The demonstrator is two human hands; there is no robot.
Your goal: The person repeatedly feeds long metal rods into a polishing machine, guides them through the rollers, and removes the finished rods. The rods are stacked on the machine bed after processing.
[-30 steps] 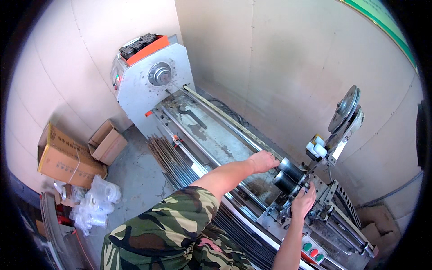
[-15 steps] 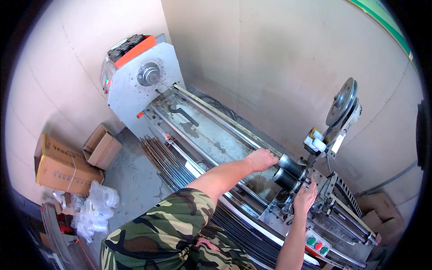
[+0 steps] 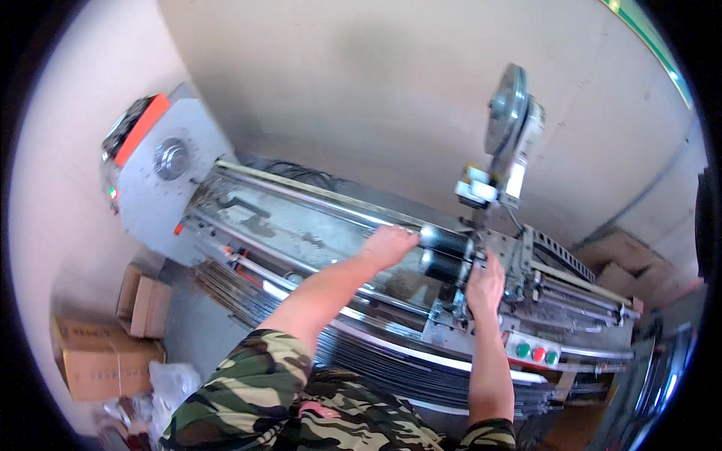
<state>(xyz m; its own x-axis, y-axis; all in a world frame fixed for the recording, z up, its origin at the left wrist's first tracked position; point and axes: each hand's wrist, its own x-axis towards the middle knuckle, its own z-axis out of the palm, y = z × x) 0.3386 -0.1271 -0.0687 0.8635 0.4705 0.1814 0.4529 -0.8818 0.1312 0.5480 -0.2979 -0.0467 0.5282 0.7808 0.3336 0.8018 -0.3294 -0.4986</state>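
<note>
My left hand [image 3: 391,246] is closed, its fingers curled by the far steel rail [image 3: 353,216] and the left end of a black roller [image 3: 445,242]. What its fingers hold, if anything, is hidden. A second black roller [image 3: 442,266] lies just nearer to me, parallel to the first. Both stick out leftward from a metal carriage [image 3: 519,263] on the long machine. On the carriage's near side, at the rollers' right ends, rests my right hand [image 3: 485,284], its fingers stretched up against the metal. Slight blur covers its fingertips.
The machine's grey end housing [image 3: 177,150] stands far left; a dark hook-shaped wrench [image 3: 244,204] lies on the bed. Above the carriage rises an arm with a metal wheel [image 3: 505,111]. Red and green buttons [image 3: 538,353] sit at right. Several rods [image 3: 391,361] lie nearer me; cardboard boxes [image 3: 105,361] stand left.
My view has turned, so the machine lies more level and farther left in the picture. Both hands stay beside the rollers, and the rollers still sit at the carriage.
</note>
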